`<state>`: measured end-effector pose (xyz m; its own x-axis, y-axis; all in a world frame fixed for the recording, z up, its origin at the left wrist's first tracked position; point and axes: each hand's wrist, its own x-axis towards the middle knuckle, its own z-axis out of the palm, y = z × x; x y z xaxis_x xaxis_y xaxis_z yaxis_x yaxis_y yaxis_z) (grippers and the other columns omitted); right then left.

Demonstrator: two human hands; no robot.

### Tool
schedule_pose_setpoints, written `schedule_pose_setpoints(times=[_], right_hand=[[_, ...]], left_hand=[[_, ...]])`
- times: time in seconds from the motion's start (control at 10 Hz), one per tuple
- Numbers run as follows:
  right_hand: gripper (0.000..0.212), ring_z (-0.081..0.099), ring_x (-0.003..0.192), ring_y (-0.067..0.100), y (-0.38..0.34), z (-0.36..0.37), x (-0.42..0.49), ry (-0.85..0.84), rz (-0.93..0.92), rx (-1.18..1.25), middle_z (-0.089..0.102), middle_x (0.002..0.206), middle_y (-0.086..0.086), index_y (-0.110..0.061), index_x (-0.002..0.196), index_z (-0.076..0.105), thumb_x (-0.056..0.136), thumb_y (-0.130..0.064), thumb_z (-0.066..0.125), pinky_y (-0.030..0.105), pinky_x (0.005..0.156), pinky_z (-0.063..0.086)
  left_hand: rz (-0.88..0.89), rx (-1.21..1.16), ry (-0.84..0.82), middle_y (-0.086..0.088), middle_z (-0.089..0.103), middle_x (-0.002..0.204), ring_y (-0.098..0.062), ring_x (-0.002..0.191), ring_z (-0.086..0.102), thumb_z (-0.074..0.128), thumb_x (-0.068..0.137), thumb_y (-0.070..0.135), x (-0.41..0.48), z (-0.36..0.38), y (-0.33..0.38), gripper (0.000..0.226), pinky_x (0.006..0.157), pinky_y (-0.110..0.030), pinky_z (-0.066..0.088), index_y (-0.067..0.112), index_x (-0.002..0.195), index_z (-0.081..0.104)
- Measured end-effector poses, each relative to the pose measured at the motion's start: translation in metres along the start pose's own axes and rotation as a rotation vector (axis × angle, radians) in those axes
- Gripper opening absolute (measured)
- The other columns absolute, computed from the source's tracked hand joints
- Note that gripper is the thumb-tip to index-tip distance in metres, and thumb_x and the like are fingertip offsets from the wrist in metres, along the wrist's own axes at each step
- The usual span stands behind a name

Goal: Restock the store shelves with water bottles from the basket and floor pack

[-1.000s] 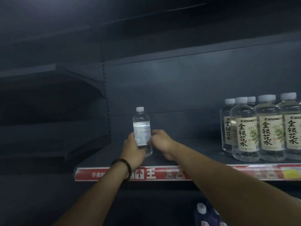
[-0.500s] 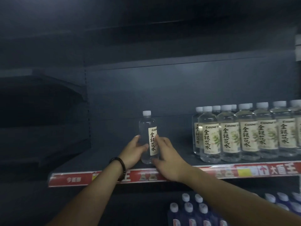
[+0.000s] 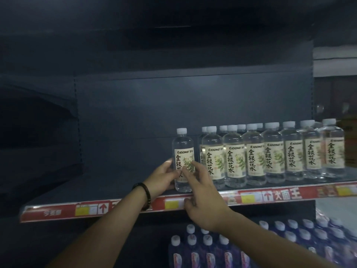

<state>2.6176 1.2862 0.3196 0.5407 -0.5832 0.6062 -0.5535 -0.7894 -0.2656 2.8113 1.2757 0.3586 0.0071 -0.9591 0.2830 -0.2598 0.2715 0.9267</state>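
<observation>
The bottle (image 3: 183,151) stands upright at the front edge of the shelf (image 3: 96,190), a little right of centre in the frame, label facing out, just left of the row (image 3: 270,157) of matching bottles and slightly apart from the nearest one. The left hand (image 3: 163,176) grips its lower half, thumb across the front and fingers curled round the left side; a dark bracelet (image 3: 144,194) circles that wrist. The right hand (image 3: 204,202) is spread loose, its straight fingertips (image 3: 186,170) touching the label and grasping nothing. The shelf is dark grey metal, bare to the left of the bottle, with a red strip (image 3: 58,211) carrying yellow tags along its front edge. Behind rises a plain dark back panel (image 3: 173,109) between slotted uprights. At mid left another bay (image 3: 38,132) lies in deep shadow. At the bottom right, white-capped blue bottles (image 3: 212,248) crowd the level below. The light is dim throughout; a paler surface shows at the upper right edge.
</observation>
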Motion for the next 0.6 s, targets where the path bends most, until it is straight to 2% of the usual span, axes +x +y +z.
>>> schedule_pose_setpoints(times=[0.1, 0.2, 0.3, 0.4, 0.5, 0.6], right_hand=[[0.091, 0.009, 0.160, 0.025, 0.008, -0.006, -0.007, 0.011, -0.003, -0.048, -0.013, 0.170, -0.008, -0.023, 0.169, 0.012, 0.092, -0.027, 0.061, 0.045, 0.126, 0.035], [0.092, 0.004, 0.161, 0.027, 0.012, -0.010, -0.013, -0.002, 0.020, -0.081, -0.017, 0.171, -0.007, -0.023, 0.169, 0.007, 0.094, -0.029, 0.061, 0.047, 0.127, 0.033], [0.091, 0.004, 0.161, 0.027, 0.015, -0.013, -0.017, -0.052, 0.033, -0.043, -0.019, 0.169, -0.012, -0.023, 0.169, 0.009, 0.095, -0.027, 0.062, 0.044, 0.124, 0.037], [0.091, 0.006, 0.161, 0.027, 0.015, -0.017, -0.020, -0.078, 0.038, -0.007, -0.018, 0.169, -0.014, -0.022, 0.169, 0.011, 0.094, -0.025, 0.063, 0.042, 0.122, 0.038], [0.088, 0.014, 0.160, 0.027, 0.013, -0.021, -0.022, -0.077, 0.050, 0.030, -0.009, 0.170, -0.013, -0.023, 0.168, 0.016, 0.094, -0.025, 0.064, 0.044, 0.126, 0.034], [0.083, 0.023, 0.155, 0.025, 0.008, -0.033, -0.023, -0.066, 0.094, 0.044, 0.014, 0.167, -0.006, -0.021, 0.166, 0.021, 0.094, -0.022, 0.063, 0.042, 0.127, 0.032]], left_hand=[[0.009, -0.029, 0.003, -0.007, 0.077, 0.121, -0.021, 0.113, 0.074, 0.058, 0.106, 0.013, 0.000, 0.014, 0.007, 0.049, 0.099, -0.043, 0.059, 0.052, 0.133, 0.044], [-0.007, -0.005, 0.003, -0.003, 0.078, 0.120, -0.019, 0.114, 0.074, 0.055, 0.107, 0.011, 0.005, 0.025, 0.010, 0.062, 0.098, -0.043, 0.059, 0.051, 0.149, 0.031], [-0.028, -0.009, 0.002, 0.000, 0.078, 0.120, -0.024, 0.118, 0.072, 0.050, 0.109, 0.012, 0.008, 0.030, 0.011, 0.065, 0.108, -0.052, 0.053, 0.041, 0.161, 0.023], [-0.031, -0.011, 0.014, -0.002, 0.078, 0.120, -0.026, 0.118, 0.072, 0.048, 0.110, 0.011, 0.007, 0.031, 0.012, 0.064, 0.109, -0.054, 0.052, 0.040, 0.161, 0.023], [-0.033, 0.041, 0.038, -0.002, 0.079, 0.116, -0.026, 0.112, 0.075, 0.053, 0.108, 0.013, -0.001, 0.035, 0.016, 0.067, 0.101, -0.052, 0.058, 0.038, 0.162, 0.023], [0.016, 0.298, 0.124, 0.003, 0.077, 0.112, -0.019, 0.099, 0.075, 0.064, 0.103, 0.020, -0.013, 0.039, 0.024, 0.078, 0.077, -0.031, 0.061, 0.033, 0.166, 0.018]])
